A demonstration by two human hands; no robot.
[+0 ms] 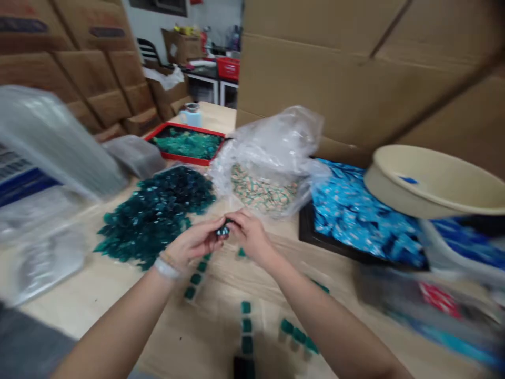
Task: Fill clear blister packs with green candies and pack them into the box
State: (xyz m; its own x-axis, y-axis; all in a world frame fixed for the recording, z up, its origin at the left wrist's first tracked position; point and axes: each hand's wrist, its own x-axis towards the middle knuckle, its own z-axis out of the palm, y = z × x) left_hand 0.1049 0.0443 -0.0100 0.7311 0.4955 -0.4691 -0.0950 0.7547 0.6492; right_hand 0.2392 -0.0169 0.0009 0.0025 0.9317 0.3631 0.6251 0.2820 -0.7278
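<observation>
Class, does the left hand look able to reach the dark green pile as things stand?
Probably yes: the left hand is close beside the dark green pile, nothing visible between them, though it holds a dark piece.

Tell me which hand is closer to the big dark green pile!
Left. The left hand is by the right edge of the dark green pile; the right hand is farther to the right, in front of the clear plastic bag.

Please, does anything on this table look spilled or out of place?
Possibly the dark teal pieces: they spread in a loose, uneven heap, whereas the red tray contains its green pieces. This may be intentional.
</observation>
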